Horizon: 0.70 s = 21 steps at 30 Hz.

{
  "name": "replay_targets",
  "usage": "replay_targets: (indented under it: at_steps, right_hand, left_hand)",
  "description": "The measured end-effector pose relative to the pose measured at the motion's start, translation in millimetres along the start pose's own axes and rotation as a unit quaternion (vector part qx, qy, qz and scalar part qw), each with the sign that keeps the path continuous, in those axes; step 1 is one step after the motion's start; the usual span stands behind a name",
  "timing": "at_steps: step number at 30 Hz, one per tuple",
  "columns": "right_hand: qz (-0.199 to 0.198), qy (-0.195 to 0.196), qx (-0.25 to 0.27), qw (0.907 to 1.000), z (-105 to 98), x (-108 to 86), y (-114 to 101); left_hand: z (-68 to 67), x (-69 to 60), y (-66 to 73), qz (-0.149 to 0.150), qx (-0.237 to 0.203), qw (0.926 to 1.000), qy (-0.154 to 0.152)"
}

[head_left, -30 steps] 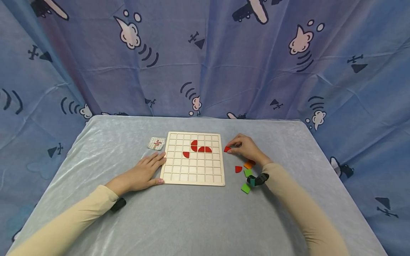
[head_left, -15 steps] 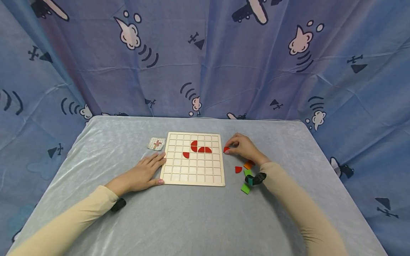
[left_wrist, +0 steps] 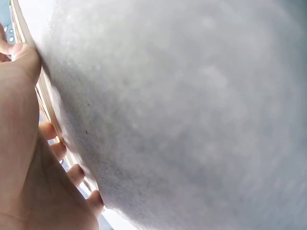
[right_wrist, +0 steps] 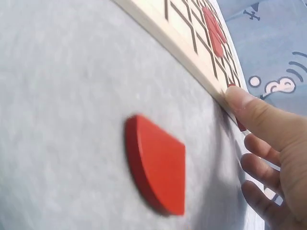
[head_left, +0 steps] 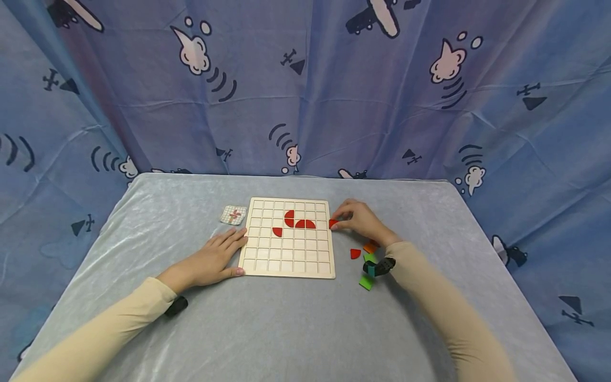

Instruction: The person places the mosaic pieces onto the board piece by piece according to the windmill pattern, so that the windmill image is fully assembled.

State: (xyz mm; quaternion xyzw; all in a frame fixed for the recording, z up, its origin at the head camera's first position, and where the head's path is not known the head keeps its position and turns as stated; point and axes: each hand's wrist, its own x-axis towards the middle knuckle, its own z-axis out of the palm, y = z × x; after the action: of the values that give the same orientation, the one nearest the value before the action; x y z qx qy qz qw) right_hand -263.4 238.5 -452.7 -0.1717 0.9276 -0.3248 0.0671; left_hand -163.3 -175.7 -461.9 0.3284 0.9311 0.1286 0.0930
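Wristband [head_left: 382,266] partly hides a green tile [head_left: 369,257] near the board [head_left: 287,254].

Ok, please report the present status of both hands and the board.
Left hand resting against wooden board. Right hand pinching red piece at board's right edge. Five other red pieces on board. Nothing seen in the way.
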Motion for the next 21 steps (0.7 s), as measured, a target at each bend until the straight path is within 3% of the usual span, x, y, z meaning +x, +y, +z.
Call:
replay_targets:
  at_steps: [21]
  right_hand:
    - [-0.063,-0.024,0.035,0.9971,36.3,17.6,-55.0]
  left_hand:
    - [1.4,0.5,-0.7,-0.002,0.001,1.0000,-0.001]
